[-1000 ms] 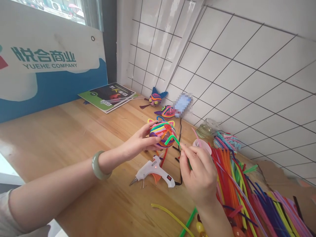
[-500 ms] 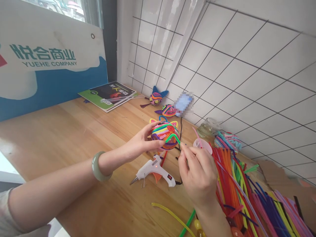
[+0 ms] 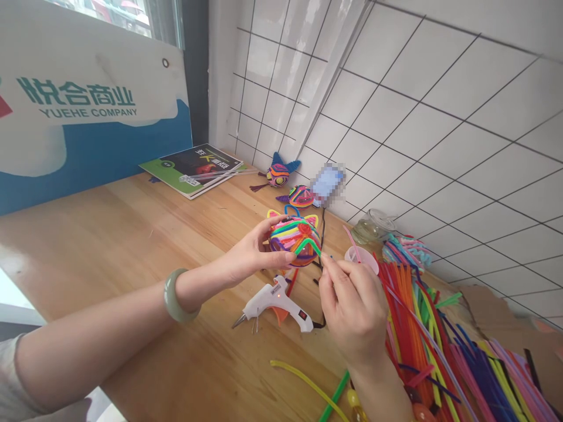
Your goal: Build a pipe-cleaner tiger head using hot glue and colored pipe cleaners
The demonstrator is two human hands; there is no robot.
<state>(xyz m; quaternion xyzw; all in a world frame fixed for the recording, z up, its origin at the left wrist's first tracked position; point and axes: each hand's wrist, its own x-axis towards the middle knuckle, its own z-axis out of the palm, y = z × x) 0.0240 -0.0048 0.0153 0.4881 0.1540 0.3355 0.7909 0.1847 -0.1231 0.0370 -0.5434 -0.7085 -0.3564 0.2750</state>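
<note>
My left hand (image 3: 259, 246) is closed around the side of a round, striped ornament (image 3: 288, 230) covered in colourful pipe cleaners, with yellow-and-pink ears and a blue loop on top. Its thumb presses near one end of a bent green pipe cleaner (image 3: 309, 241) lying across the ornament's front. The thumb and forefinger of my right hand (image 3: 354, 299) pinch the other end of that green piece. Below the ornament a white hot glue gun (image 3: 275, 302) lies on the table, its small light glowing.
Bundles of pipe cleaners (image 3: 409, 293) fill the right side, beside a pink cup (image 3: 361, 258) and a glass jar (image 3: 372, 225). Two finished-looking ornaments (image 3: 278, 174) and a blurred phone (image 3: 328, 184) stand near the wall. Magazines (image 3: 191, 170) lie at the back; a yellow pipe cleaner (image 3: 303, 381) lies in front.
My right hand has shifted very slightly, still pinching the green pipe cleaner. My left hand keeps its hold on the ornament; little else differs.
</note>
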